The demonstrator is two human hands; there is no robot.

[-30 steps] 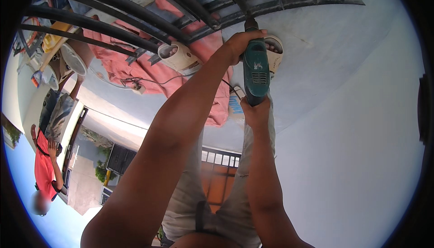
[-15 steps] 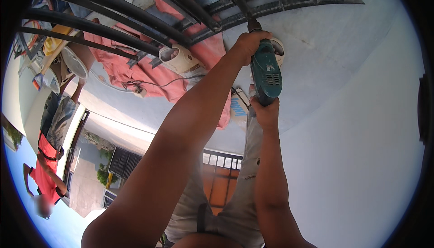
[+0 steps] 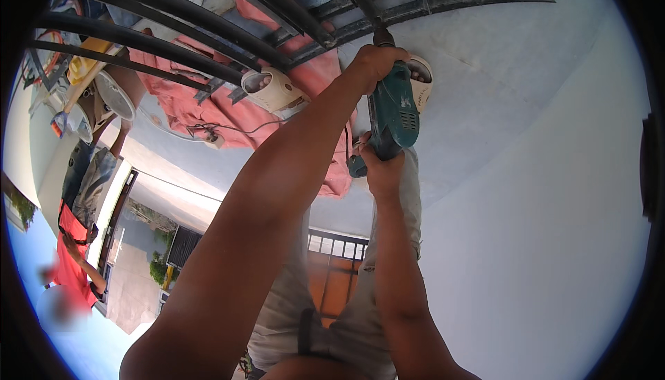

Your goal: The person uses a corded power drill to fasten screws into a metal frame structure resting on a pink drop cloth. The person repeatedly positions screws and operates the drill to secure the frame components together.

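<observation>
A teal power drill [image 3: 395,106] is held in both my hands, its dark chuck [image 3: 382,36] pointing away from me at the lower rail of a black metal grille [image 3: 415,9]. My left hand [image 3: 377,65] is wrapped round the drill's front, just behind the chuck. Behind the body, my right hand [image 3: 382,165] is closed round the handle, whose teal end [image 3: 357,166] shows beside it. The chuck overlaps the rail; whether a bit has entered the metal cannot be made out.
My feet wear cream slippers [image 3: 420,85]. A red cloth [image 3: 187,99] and a cable [image 3: 249,130] lie on the pale floor [image 3: 499,82] by the black bars [image 3: 159,54]. White buckets [image 3: 114,96] and tools stand at far left. Another person in a red shirt [image 3: 73,259] is at left.
My hands and the drill have shifted slightly left, and the drill's handle end now shows. More of the right slipper is visible. The other person's arm and upper body have moved.
</observation>
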